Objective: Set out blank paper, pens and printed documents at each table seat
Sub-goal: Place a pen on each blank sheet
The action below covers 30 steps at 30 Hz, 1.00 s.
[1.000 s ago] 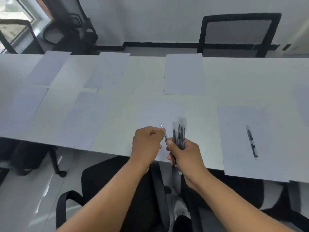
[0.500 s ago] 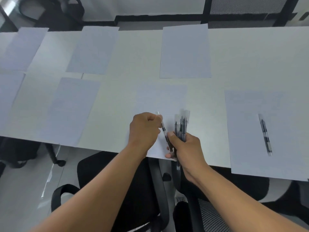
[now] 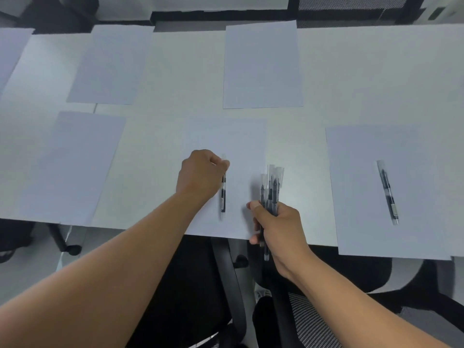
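Pen bundle: while the right hand (image 3: 276,227) grips the bundle of pens (image 3: 271,192) low centre, caps point up-frame.
Single pen: left hand (image 3: 200,175) pinches its top; single pen (image 3: 223,189) lies lengthwise on the centre sheet (image 3: 241,141), motion-blurred.
Hidden: fingertips, contact with paper unclear.
Far: desk (image 3: 364,71), bare sheets.

Both forearms are bare from the lower edge of the view up to the wrists, with no sleeve, cuff, watch, band or bracelet on either. The left hand (image 3: 200,175) and the right hand (image 3: 278,226) are bare too: no glove, and no ring on any finger that shows. The knuckles and the backs of both hands face the camera. The fingers (image 3: 253,205) of the right hand have short nails. Clothing above the forearms lies outside the view.
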Tool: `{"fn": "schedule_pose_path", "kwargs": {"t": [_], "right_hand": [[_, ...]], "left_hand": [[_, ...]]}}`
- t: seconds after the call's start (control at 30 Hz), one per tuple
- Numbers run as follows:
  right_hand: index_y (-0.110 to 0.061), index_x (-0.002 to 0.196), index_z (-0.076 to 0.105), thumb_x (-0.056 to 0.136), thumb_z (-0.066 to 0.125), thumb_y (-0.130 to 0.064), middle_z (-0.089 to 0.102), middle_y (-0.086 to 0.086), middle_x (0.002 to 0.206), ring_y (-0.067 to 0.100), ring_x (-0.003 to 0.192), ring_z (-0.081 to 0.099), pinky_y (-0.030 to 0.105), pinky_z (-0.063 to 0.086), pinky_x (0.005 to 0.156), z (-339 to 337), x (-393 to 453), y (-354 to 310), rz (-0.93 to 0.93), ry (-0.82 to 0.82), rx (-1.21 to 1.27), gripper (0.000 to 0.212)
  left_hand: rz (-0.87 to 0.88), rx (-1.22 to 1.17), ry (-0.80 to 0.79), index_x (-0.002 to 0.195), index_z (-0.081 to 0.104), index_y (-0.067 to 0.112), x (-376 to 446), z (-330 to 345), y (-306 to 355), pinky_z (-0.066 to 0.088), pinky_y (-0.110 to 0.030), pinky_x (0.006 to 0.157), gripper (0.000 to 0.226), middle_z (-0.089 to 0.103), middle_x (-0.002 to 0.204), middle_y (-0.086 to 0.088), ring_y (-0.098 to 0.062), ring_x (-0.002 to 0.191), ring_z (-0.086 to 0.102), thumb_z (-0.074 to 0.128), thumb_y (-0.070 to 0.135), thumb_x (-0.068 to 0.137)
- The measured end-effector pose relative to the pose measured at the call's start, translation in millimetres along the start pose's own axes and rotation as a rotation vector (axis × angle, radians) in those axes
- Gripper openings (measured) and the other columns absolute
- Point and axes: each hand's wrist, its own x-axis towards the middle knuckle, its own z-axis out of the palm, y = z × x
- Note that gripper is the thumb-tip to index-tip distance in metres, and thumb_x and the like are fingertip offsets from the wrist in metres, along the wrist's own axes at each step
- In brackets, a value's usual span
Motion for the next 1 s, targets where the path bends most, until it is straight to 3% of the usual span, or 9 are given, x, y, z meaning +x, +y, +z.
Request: {"fn": "schedule_pose_path", "kwargs": {"t": [0.13, 0.37, 0.77, 0.87, 1.0], "right_hand": [[-0.003, 0.109, 0.074, 0.102, 0.074, -0.037, 0.062, 0.008, 0.078, 0.023, 0.054, 0.063, 0.036, 0.051, 0.058, 0.3, 3.4, -3.4, 0.003, 0.008, 0.002, 0.034], [0.001, 0.11, 0.074, 0.102, 0.074, -0.033, 0.06, 0.006, 0.075, 0.021, 0.054, 0.059, 0.034, 0.058, 0.061, 5.8, 7.1, -10.3, -0.002, -0.014, 0.048, 0.035], [0.004, 0.112, 0.072, 0.101, 0.075, -0.034, 0.06, 0.0, 0.067, 0.019, 0.052, 0.061, 0.047, 0.054, 0.072, 20.0, 12.4, -20.1, -0.029, -0.01, 0.03, 0.039], [0.002, 0.112, 0.073, 0.102, 0.074, -0.035, 0.06, 0.001, 0.069, 0.02, 0.051, 0.062, 0.044, 0.054, 0.068, 22.6, 12.5, -24.7, -0.038, -0.005, 0.013, 0.039], [-0.005, 0.11, 0.074, 0.102, 0.072, -0.04, 0.062, 0.002, 0.072, 0.024, 0.054, 0.064, 0.03, 0.045, 0.05, 23.6, 11.3, -34.0, -0.031, 0.007, -0.052, 0.036]], "left_hand": [[0.0, 0.054, 0.02, 0.095, 0.072, 0.026, 8.4, 3.8, 2.7, 0.063, -0.042, 0.088, 0.013, 0.077, 0.094, 0.003, -0.023, 0.092, 0.073, 0.069, 0.038, 0.098], [0.016, 0.076, 0.035, 0.101, 0.071, 0.024, 19.6, 11.3, -0.6, 0.059, -0.037, 0.081, 0.017, 0.074, 0.095, 0.006, -0.022, 0.09, 0.072, 0.07, 0.041, 0.099], [0.027, 0.064, 0.02, 0.094, 0.072, 0.011, 22.4, 10.4, -4.4, 0.051, -0.034, 0.069, 0.024, 0.071, 0.078, 0.003, -0.022, 0.084, 0.071, 0.072, 0.034, 0.1], [0.028, 0.065, 0.014, 0.089, 0.068, 0.02, 24.7, 9.9, -7.2, 0.049, -0.034, 0.072, 0.022, 0.071, 0.082, 0.005, -0.021, 0.086, 0.07, 0.074, 0.039, 0.098], [0.041, 0.075, 0.019, 0.09, 0.068, 0.019, 21.9, 7.6, -8.3, 0.056, -0.037, 0.078, 0.025, 0.072, 0.087, 0.002, -0.024, 0.088, 0.07, 0.076, 0.042, 0.096]]}}
